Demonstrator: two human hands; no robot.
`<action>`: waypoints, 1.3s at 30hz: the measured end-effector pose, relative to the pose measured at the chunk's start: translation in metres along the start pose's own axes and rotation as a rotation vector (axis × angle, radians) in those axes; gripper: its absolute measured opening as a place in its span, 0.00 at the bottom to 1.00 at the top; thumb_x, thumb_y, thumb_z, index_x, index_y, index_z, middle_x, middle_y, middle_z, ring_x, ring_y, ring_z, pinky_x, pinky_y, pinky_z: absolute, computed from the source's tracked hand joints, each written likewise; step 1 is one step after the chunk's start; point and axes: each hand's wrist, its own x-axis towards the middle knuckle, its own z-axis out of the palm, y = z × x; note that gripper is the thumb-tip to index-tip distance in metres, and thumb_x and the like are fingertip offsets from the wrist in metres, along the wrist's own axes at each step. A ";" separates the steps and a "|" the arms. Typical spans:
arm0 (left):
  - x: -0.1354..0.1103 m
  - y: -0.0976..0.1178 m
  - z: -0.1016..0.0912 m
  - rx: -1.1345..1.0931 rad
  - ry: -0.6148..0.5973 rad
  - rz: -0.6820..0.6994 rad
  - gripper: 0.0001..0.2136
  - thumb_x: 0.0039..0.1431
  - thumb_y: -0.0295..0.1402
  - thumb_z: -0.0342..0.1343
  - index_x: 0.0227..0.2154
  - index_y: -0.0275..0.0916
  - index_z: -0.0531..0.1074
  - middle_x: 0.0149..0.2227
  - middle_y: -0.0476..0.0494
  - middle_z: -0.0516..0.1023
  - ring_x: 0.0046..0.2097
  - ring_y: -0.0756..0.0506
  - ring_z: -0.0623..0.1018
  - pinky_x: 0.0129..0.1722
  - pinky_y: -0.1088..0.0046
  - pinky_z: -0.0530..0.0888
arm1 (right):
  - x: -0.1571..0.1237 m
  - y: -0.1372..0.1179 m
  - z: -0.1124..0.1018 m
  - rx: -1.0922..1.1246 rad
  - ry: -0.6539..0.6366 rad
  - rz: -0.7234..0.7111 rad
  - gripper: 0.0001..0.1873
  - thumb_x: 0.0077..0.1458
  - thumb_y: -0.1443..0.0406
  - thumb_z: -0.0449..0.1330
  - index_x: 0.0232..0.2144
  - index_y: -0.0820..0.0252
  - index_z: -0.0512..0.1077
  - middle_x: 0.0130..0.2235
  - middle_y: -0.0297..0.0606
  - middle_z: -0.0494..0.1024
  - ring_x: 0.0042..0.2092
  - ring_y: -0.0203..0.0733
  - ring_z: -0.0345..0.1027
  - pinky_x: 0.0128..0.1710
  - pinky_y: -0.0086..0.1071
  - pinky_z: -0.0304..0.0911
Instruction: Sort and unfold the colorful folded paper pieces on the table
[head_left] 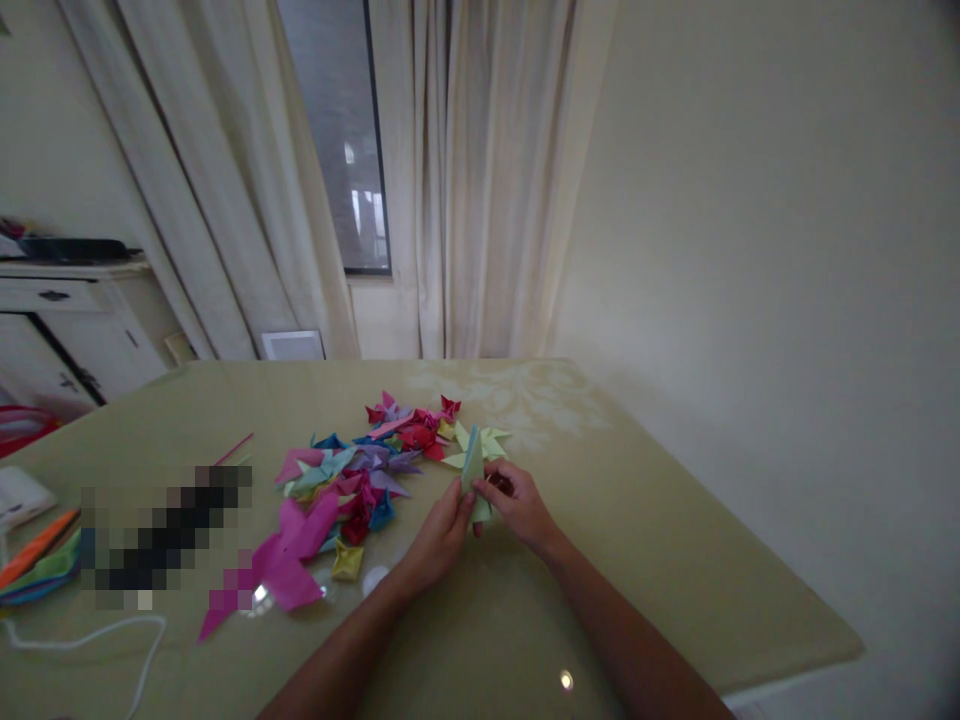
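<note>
A pale green folded paper (474,462) stands upright between my two hands, its narrow tip pointing up. My left hand (448,522) grips it from the left side, with the thumb near the lower part. On the other side, the fingers of my right hand (517,500) pinch the paper's right edge. Just behind it lies a light green paper flower (491,442). To the left spreads a pile of folded paper flowers (375,465) in pink, red, blue, purple and yellow. A large magenta paper flower (292,550) lies nearest to me, beside a small yellow folded piece (347,561).
At the table's left are a white cord (90,636), orange and green items (37,555), a white object (22,497) and a blurred dark patch. The table (637,520) meets a wall on the right. Curtains (495,180) hang behind; a cabinet (67,320) stands far left.
</note>
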 end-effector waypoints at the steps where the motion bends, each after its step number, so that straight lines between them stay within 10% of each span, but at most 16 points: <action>1: 0.000 0.000 0.000 0.002 -0.006 0.002 0.20 0.69 0.51 0.51 0.50 0.40 0.74 0.33 0.45 0.78 0.32 0.43 0.75 0.36 0.67 0.75 | 0.000 0.000 0.000 -0.004 0.011 -0.004 0.15 0.56 0.52 0.70 0.33 0.57 0.80 0.28 0.32 0.76 0.27 0.36 0.69 0.26 0.28 0.66; 11: 0.001 -0.010 -0.001 0.139 -0.044 0.001 0.20 0.74 0.49 0.43 0.52 0.39 0.69 0.40 0.44 0.79 0.37 0.45 0.78 0.41 0.67 0.76 | 0.001 0.005 -0.001 0.018 0.015 0.091 0.18 0.55 0.49 0.70 0.32 0.58 0.77 0.29 0.33 0.74 0.29 0.38 0.67 0.30 0.31 0.64; 22: -0.004 -0.014 -0.020 1.395 0.156 -0.100 0.18 0.70 0.34 0.51 0.57 0.29 0.73 0.63 0.22 0.70 0.62 0.29 0.71 0.57 0.51 0.71 | 0.011 0.004 -0.010 0.125 0.222 0.047 0.23 0.52 0.45 0.70 0.27 0.57 0.71 0.25 0.29 0.66 0.28 0.36 0.59 0.27 0.30 0.56; 39: 0.002 -0.025 -0.021 1.421 0.020 -0.008 0.16 0.70 0.27 0.47 0.54 0.32 0.75 0.60 0.28 0.74 0.60 0.33 0.72 0.57 0.56 0.71 | 0.014 0.006 -0.016 0.115 0.323 0.027 0.22 0.52 0.47 0.70 0.26 0.56 0.70 0.24 0.28 0.64 0.26 0.36 0.57 0.26 0.30 0.54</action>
